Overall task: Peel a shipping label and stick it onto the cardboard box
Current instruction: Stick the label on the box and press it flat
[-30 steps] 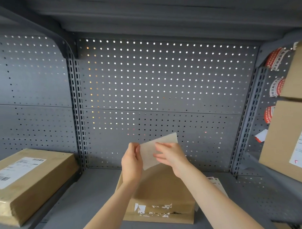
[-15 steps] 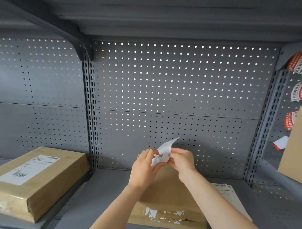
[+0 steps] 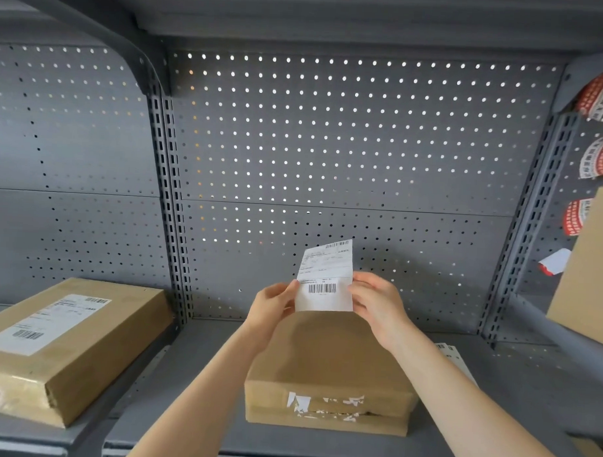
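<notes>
A white shipping label point(image 3: 325, 280) with barcodes is held upright, printed side toward me, above the far end of a flat cardboard box point(image 3: 326, 362). My left hand point(image 3: 273, 304) pinches the label's lower left edge. My right hand point(image 3: 376, 302) pinches its lower right edge. The box lies on the grey shelf point(image 3: 199, 378) in front of me, its top bare and its near side marked with torn white tape scraps. Whether a backing sheet is still behind the label cannot be seen.
A labelled cardboard box point(image 3: 60, 339) lies on the shelf at the left. More labels point(image 3: 456, 360) lie right of the middle box, partly under my right arm. Another box point(image 3: 589, 269) leans at the right edge, with red-and-white tape rolls point(image 3: 600, 156) hanging on the pegboard point(image 3: 330, 144).
The sheet showed its plain back a second ago, then was bent and turned between my fingers. Now it is flat with its printed side facing me, a hand on each side.
</notes>
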Motion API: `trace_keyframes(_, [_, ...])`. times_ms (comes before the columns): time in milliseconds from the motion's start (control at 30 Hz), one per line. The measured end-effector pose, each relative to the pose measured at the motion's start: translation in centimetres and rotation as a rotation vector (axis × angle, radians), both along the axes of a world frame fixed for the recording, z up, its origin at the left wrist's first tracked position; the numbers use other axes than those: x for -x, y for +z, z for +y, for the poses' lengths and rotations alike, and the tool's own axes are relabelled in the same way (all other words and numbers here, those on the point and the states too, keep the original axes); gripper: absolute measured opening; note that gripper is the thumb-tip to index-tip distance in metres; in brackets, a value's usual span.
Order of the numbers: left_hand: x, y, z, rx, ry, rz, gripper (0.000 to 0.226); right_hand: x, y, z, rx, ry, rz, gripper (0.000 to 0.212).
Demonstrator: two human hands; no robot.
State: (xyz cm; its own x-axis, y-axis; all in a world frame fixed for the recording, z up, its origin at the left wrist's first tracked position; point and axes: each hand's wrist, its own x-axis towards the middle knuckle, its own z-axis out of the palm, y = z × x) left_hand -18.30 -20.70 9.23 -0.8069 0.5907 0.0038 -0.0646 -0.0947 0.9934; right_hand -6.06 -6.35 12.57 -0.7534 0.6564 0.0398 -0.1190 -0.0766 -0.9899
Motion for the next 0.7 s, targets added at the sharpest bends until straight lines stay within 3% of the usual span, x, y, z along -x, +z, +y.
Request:
trace_keyframes(267, [-0.7, 0.6, -0.1, -0.113, -0.056, 0.009, 0.024, -1.1, -1.2, 1.1, -0.138, 0.05, -0.122, 0.027])
trace_keyframes(700, [0.0, 0.0, -0.9, 0.114, -0.172, 0.167, 0.032, -1.9, -2.1, 1.8, -0.536, 0.044, -0.377, 0.029])
